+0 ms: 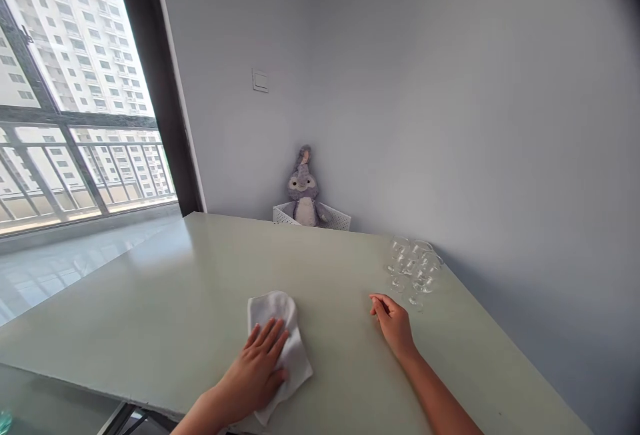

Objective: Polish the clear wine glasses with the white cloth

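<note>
A white cloth (295,355) lies on the pale green table (200,288), partly folded near its front edge. My left hand (263,362) rests flat on the cloth with its fingers stretched out, covering part of it. To the right, my right hand (393,322) is over the tabletop with its fingers curled in; whether anything is inside them is hidden. Several clear stemmed glasses (413,265) stand close together just beyond my right hand, apart from it.
Behind the table's far edge, a grey plush rabbit (305,198) sits in a white perforated basket (340,220). A grey wall (450,122) runs along the right side. On the left are a dark door frame (160,82) and a window with a railing (120,155).
</note>
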The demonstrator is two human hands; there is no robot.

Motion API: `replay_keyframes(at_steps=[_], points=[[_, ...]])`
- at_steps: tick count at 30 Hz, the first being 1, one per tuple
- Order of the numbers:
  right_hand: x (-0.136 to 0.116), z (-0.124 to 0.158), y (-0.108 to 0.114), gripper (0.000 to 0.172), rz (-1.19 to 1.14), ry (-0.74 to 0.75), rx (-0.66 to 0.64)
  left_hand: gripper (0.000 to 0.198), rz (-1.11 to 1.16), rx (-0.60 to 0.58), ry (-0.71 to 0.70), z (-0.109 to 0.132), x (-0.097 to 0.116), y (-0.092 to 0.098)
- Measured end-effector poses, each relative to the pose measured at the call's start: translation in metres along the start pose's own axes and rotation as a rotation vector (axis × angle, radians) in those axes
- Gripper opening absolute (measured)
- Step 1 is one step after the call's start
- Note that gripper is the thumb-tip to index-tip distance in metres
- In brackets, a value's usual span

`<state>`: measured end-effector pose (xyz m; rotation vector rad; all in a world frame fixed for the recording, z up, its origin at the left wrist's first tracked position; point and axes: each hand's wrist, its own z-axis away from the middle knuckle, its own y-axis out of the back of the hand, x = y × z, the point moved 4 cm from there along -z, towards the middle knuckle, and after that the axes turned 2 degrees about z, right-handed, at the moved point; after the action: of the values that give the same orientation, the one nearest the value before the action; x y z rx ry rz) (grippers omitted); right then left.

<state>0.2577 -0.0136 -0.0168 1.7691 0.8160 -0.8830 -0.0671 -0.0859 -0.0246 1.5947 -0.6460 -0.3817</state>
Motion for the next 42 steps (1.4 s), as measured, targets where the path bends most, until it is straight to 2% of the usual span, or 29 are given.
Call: replay_keyframes(at_steps=[4,6,9,11,13,18,22,25,28,31,33,35,37,39,42], points=[[-0.002,-0.001,0.002,0.033,-0.017,0.026,0.028,0.06,-0.104,-0.034,0.446,0.026,-0.05,0.006],[-0.004,-0.002,0.003,0.033,-0.023,0.04,0.043,0.061,-0.176,-0.031,0.64,0.037,-0.066,0.013],[-0.009,-0.002,0.004,0.033,-0.027,0.059,0.06,0.061,-0.237,-0.026,0.736,0.038,-0.07,0.016],[-0.012,-0.002,0.005,0.033,-0.022,0.074,0.061,0.061,-0.218,-0.025,0.678,0.028,-0.061,0.012],[-0.015,-0.001,0.006,0.032,-0.007,0.095,0.053,0.063,-0.154,-0.024,0.533,0.011,-0.042,0.004],[-0.019,0.0,0.007,0.032,0.032,0.152,0.053,0.062,0.019,-0.039,0.047,-0.031,0.03,-0.009],[-0.02,0.0,0.008,0.031,0.03,0.167,0.062,0.068,0.111,-0.121,-0.185,-0.056,0.079,-0.005],[-0.021,-0.001,0.008,0.032,0.02,0.171,0.071,0.075,0.169,-0.212,-0.309,-0.071,0.099,0.004],[-0.02,-0.002,0.009,0.032,-0.011,0.164,0.101,0.074,0.255,-0.251,-0.406,-0.088,0.106,0.017],[-0.009,-0.007,0.015,0.031,-0.106,0.065,0.206,0.059,0.373,-0.186,-0.37,-0.111,0.1,0.024],[0.006,-0.011,0.027,0.028,-0.202,-0.046,0.388,0.05,0.487,-0.133,-0.263,-0.125,0.092,0.02],[0.023,-0.013,0.042,0.027,-0.289,-0.161,0.624,0.042,0.622,-0.131,-0.113,-0.136,0.082,0.009],[0.039,-0.015,0.056,0.033,-0.345,-0.272,0.792,0.037,0.728,-0.136,0.043,-0.14,0.075,-0.004],[0.051,-0.019,0.064,0.04,-0.358,-0.351,0.803,0.034,0.763,-0.115,0.12,-0.139,0.072,-0.012],[0.059,-0.027,0.063,0.044,-0.342,-0.38,0.621,0.03,0.738,-0.057,0.033,-0.133,0.079,-0.012]])
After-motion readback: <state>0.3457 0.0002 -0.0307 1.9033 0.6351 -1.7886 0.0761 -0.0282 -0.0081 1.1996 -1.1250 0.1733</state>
